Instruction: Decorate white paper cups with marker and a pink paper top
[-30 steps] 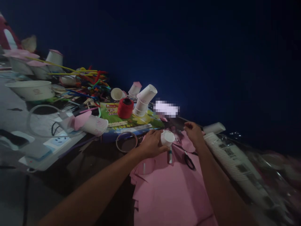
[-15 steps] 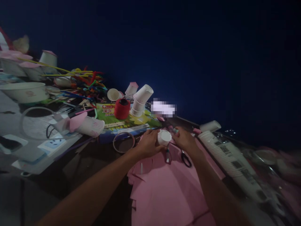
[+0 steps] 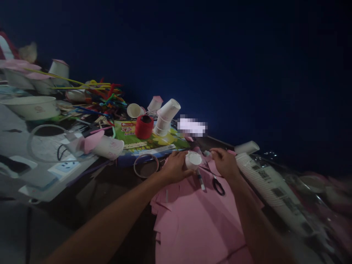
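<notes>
My left hand (image 3: 176, 168) is curled round the side of a small white cup (image 3: 193, 161), thumb on the near side, fingers on the far side, so the grip is only as wide as the cup. The cup sits at the far end of the pink paper (image 3: 198, 227), its round white end facing up. My right hand (image 3: 225, 165) is beside it to the right, fingers bent and drawn close together, with a small pale thing (image 3: 206, 153) at the tips; I cannot tell whether I am pinching it.

The paper lies in overlapping sheets, ragged along the left edge, over a dark surface (image 3: 121, 194). On it, between my hands, are a pen (image 3: 202, 182) and a pair of scissors (image 3: 218, 187) with dark handles. A thin ring (image 3: 146, 156) lies left of my left hand, near a green packet (image 3: 121, 128) that bears a red spool (image 3: 144, 128) and a leaning stack of paper cups (image 3: 165, 123).

Further left the top is crowded: a white bowl (image 3: 31, 109), bright pipe cleaners (image 3: 111, 91) in a tangle, a white power strip (image 3: 64, 167). To my right runs a long sleeve of cups (image 3: 264, 187). The room is dim, deep blue (image 3: 233, 66) filling everything behind.
</notes>
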### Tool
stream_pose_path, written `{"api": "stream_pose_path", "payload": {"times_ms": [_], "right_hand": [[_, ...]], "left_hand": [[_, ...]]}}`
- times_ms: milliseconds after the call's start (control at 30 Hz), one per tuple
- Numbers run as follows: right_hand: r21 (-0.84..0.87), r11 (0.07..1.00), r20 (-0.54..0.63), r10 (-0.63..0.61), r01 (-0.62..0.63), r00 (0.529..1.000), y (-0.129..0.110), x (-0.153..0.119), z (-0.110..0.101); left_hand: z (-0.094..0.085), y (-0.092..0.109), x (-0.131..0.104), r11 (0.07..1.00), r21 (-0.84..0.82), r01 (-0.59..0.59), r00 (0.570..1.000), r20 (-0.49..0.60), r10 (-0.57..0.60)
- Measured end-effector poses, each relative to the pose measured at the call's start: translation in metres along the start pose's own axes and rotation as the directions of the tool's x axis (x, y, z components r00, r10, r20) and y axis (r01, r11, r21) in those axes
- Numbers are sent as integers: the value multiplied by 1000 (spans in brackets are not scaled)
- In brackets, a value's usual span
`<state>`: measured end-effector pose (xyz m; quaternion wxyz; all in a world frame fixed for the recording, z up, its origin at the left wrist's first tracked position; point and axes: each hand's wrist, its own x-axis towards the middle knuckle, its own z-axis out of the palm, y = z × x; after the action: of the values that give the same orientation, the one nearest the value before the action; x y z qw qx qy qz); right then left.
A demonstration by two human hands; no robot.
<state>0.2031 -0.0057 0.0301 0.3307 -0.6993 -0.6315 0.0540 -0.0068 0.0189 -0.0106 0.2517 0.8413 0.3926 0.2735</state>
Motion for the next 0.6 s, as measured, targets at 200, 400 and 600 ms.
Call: {"api": "stream_pose_path", "payload": {"times_ms": [200,400,600], "right_hand": [[-91,995,93,51,-42,994,5,-13,-12],[-126,991,116,47,-32,992,16,-21,-9],[-241,964,-35,103,-108,994,44,-14,-16]], "left_hand": [[-1,0,1,999,-35,-5,1000,0,5],[-1,1,1,1000,-16,10,1000,-6,-10],[-1,1,1,999,-44,31,999,-12,-31]]}}
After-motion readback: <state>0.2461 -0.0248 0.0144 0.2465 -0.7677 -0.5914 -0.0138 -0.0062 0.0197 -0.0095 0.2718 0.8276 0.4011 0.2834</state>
